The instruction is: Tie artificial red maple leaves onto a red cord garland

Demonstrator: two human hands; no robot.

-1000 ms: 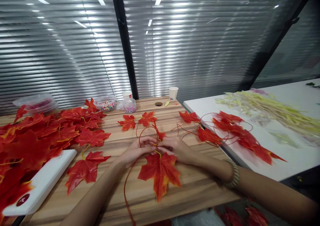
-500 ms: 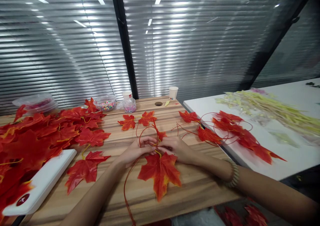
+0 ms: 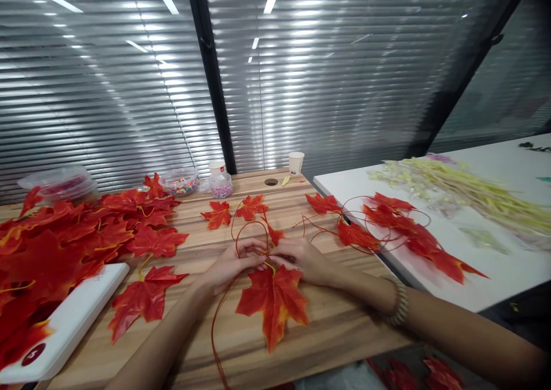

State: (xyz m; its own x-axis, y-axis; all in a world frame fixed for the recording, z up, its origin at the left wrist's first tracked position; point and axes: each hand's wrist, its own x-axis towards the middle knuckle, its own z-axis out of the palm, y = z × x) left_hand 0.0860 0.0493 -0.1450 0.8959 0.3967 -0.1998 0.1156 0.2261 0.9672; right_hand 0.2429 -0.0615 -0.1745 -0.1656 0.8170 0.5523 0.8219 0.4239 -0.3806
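Both hands meet at the middle of the wooden table point(image 3: 241, 344). My left hand point(image 3: 235, 262) pinches a thin red wire point(image 3: 214, 327) where it loops past the yellow stem of a red-orange maple leaf point(image 3: 272, 302). My right hand point(image 3: 300, 258) pinches the same stem and wire from the right; a beaded bracelet point(image 3: 400, 305) sits on that wrist. The leaf lies flat just in front of my fingers. The wire runs on to the right into a strung garland of leaves point(image 3: 387, 229).
A big heap of loose red leaves point(image 3: 64, 235) covers the table's left, with a white flat box point(image 3: 64, 324) at the near left. Bead tubs point(image 3: 183, 181), a small jar point(image 3: 221, 187) and a paper cup point(image 3: 295, 162) stand at the back. Yellow-green stems point(image 3: 465, 192) lie on the white table point(image 3: 508, 269).
The view has shifted slightly; my hands stay pinched together at the leaf's stem with hardly any movement.
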